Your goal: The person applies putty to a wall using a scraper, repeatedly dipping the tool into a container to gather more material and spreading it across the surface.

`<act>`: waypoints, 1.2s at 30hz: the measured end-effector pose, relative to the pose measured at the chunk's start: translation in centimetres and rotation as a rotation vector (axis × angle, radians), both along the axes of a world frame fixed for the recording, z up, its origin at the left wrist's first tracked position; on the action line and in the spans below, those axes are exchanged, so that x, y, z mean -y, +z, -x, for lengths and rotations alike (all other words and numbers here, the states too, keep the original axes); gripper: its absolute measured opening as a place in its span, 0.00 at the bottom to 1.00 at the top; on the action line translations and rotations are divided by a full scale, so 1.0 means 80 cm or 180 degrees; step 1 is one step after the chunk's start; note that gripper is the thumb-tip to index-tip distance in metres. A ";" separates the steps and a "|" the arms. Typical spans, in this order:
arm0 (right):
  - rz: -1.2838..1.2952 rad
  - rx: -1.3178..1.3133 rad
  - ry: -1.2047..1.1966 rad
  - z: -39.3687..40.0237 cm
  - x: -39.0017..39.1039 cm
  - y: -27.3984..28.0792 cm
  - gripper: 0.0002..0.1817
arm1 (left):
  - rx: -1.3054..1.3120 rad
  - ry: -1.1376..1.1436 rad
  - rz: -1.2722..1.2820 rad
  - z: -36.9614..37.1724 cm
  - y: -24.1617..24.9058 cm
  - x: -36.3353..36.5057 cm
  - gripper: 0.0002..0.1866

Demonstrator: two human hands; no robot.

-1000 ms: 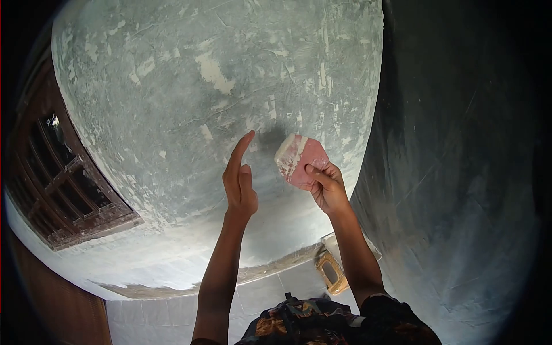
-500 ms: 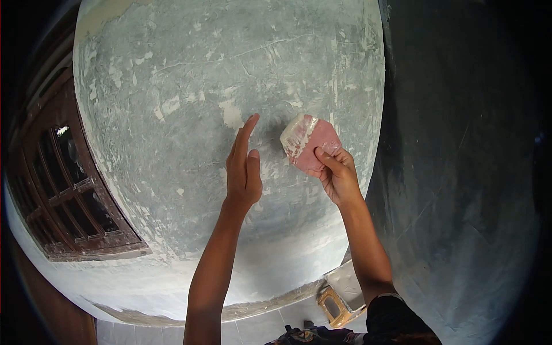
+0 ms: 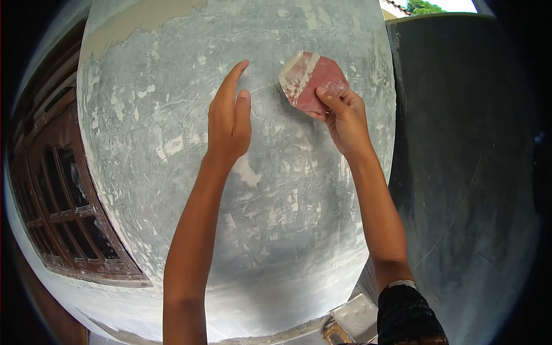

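In my right hand [image 3: 348,122] is a flat pink putty scraper [image 3: 325,81], pinched with the thumb on its near face. Whitish putty coats the scraper's left edge and part of its face. It is held up in front of a grey wall [image 3: 190,109] that carries patchy white smears. To the left, my left hand [image 3: 230,121] is raised with its fingers stretched upward and the thumb apart, holding nothing. Its palm faces toward the scraper, with a gap between them.
A brown wooden window [image 3: 69,201] with dark panes is set at the left. A dark wall panel [image 3: 466,144] stands at the right, green leaves [image 3: 424,7] above it. Low down, a pale-smeared container [image 3: 355,316] sits beside a yellowish frame-like object [image 3: 335,333].
Both hands have risen in view, the scraper still in the right one. My view has tilted upward, bringing leaves and sky into sight at the top right.
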State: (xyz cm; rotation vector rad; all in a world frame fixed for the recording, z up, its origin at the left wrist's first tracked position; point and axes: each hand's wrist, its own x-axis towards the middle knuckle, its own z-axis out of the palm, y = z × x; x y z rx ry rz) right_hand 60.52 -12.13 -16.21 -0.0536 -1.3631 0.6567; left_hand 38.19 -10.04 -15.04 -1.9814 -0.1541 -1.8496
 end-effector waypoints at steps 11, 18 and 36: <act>-0.2137 0.0139 -0.3826 0.018 -0.048 0.262 0.07 | 0.0316 0.1020 -0.0632 0.034 0.152 -0.055 0.26; -0.3462 0.0458 -0.4540 0.042 -0.102 0.348 0.11 | 0.0292 0.1640 -0.0891 0.044 0.165 -0.085 0.27; -0.3811 0.0926 -0.4981 0.059 -0.095 0.283 0.10 | 0.0517 0.1684 -0.0783 0.041 0.161 -0.080 0.26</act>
